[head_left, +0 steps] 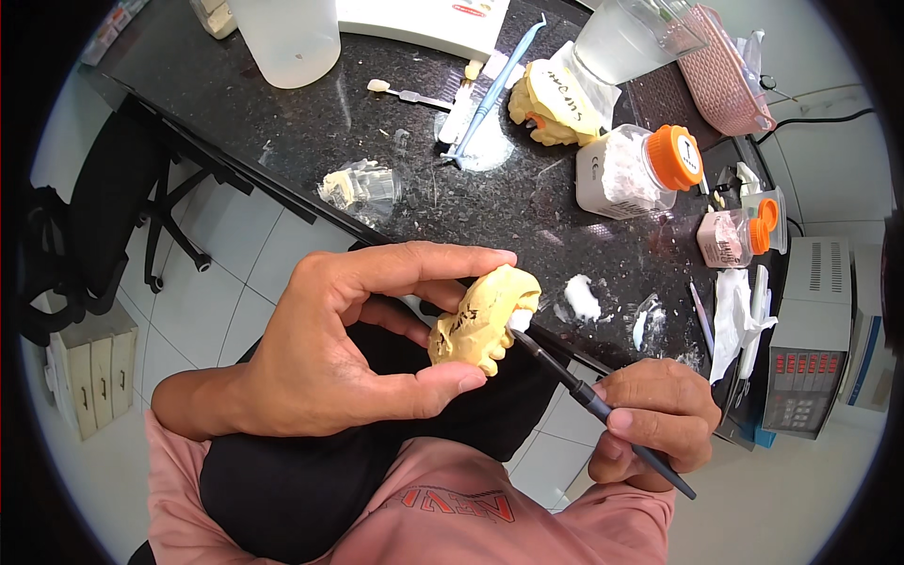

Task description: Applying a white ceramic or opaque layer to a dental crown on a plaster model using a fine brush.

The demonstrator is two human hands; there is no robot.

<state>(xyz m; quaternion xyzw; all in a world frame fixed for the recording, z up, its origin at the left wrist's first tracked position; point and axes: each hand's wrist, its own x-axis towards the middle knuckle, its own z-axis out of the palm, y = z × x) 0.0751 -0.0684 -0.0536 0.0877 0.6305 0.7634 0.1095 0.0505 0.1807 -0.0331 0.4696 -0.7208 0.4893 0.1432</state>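
Note:
My left hand [344, 344] grips a yellow plaster dental model [471, 325] between thumb and fingers, above my lap. Handwriting marks the model's side, and its teeth face right and down. A white patch [520, 320] sits on one tooth area. My right hand [659, 419] is closed round a thin dark-handled tool [589, 400], held like a pen. The tool's narrow tip meets or nearly meets the white patch; whether it is a brush or a blade I cannot tell.
The dark speckled bench [452, 212] holds a second yellow dental model [556, 104], an orange-lidded powder jar [626, 174], smaller orange-lidded jars [730, 235], a blue double-ended tool [499, 89], a white powder heap [582, 298] and a clear water cup [626, 42]. A black chair [85, 226] stands left.

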